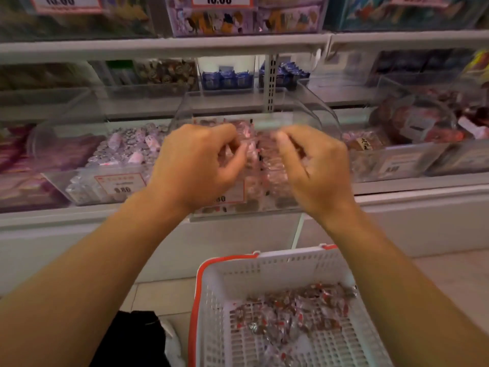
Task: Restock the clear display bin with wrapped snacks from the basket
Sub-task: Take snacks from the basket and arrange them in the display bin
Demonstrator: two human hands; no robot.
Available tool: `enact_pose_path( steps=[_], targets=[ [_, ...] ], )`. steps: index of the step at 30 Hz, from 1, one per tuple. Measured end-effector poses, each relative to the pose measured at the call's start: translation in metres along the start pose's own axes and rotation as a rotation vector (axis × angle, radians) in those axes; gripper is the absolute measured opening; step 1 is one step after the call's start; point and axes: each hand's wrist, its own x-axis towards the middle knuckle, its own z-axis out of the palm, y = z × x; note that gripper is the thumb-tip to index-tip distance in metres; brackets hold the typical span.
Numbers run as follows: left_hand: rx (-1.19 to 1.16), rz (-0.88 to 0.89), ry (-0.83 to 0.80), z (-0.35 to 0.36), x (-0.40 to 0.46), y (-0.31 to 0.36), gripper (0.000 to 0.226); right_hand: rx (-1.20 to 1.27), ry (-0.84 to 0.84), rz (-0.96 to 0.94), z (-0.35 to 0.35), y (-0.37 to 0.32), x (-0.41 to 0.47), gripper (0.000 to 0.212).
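Note:
A clear display bin with its lid tipped up stands on the shelf straight ahead, holding red-and-clear wrapped snacks. My left hand and my right hand are both over the bin's open top, fingers curled around wrapped snacks; motion blur hides the fingertips. Below, on the floor, a white basket with a red rim holds a loose pile of the same wrapped snacks.
A neighbouring clear bin of pale pink-wrapped sweets sits to the left, another bin with dark snacks to the right. Blue packets fill the shelf behind. A black bag lies on the floor left of the basket.

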Motion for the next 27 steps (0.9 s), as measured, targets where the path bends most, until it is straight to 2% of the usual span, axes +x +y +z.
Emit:
enact_pose_path(
  steps=[1, 2, 3, 4, 6, 7, 8, 9, 10, 12, 15, 18, 20, 22, 24, 27],
  targets=[
    [-0.029, 0.035, 0.025, 0.008, -0.008, 0.012, 0.025, 0.000, 0.128, 0.074, -0.006, 0.004, -0.035, 0.029],
    [-0.040, 0.075, 0.009, 0.019, -0.018, 0.024, 0.024, -0.027, 0.174, 0.201, -0.008, 0.010, -0.073, 0.033],
    [-0.037, 0.109, -0.072, 0.036, -0.031, 0.036, 0.023, -0.067, 0.117, 0.355, -0.007, 0.020, -0.113, 0.035],
    [-0.024, 0.121, -0.241, 0.056, -0.045, 0.046, 0.020, -0.097, -0.043, 0.519, -0.004, 0.035, -0.154, 0.031],
    [0.049, 0.039, -0.729, 0.099, -0.079, 0.062, 0.018, -0.108, -0.522, 0.890, 0.001, 0.060, -0.230, 0.014],
    [0.088, -0.052, -0.938, 0.122, -0.101, 0.066, 0.024, -0.117, -0.725, 1.050, 0.002, 0.070, -0.260, 0.030],
    [0.088, -0.170, -1.097, 0.142, -0.125, 0.067, 0.034, -0.119, -0.875, 1.184, 0.002, 0.080, -0.288, 0.059],
    [0.048, -0.308, -1.191, 0.159, -0.150, 0.068, 0.044, -0.122, -0.947, 1.285, 0.002, 0.087, -0.310, 0.084],
    [0.002, -0.435, -1.234, 0.175, -0.176, 0.067, 0.054, -0.141, -0.966, 1.346, 0.001, 0.093, -0.325, 0.103],
    [-0.067, -0.615, -1.274, 0.200, -0.222, 0.065, 0.067, -0.196, -0.955, 1.384, 0.002, 0.108, -0.347, 0.125],
    [-0.091, -0.847, -1.275, 0.228, -0.271, 0.061, 0.080, -0.260, -0.906, 1.451, 0.011, 0.132, -0.362, 0.136],
    [-0.181, -1.170, -1.170, 0.253, -0.288, 0.059, 0.100, -0.227, -0.812, 1.495, 0.025, 0.151, -0.368, 0.144],
    [-0.247, -1.370, -1.114, 0.271, -0.289, 0.056, 0.113, -0.274, -0.858, 1.484, 0.034, 0.161, -0.372, 0.150],
    [-0.234, -1.409, -1.155, 0.284, -0.292, 0.053, 0.122, -0.337, -0.921, 1.438, 0.041, 0.171, -0.375, 0.152],
    [-0.137, -1.348, -1.215, 0.295, -0.298, 0.054, 0.120, -0.385, -0.960, 1.383, 0.047, 0.179, -0.376, 0.154],
    [-0.040, -1.279, -1.192, 0.305, -0.308, 0.058, 0.095, -0.431, -0.945, 1.344, 0.054, 0.188, -0.374, 0.142]
  ],
)
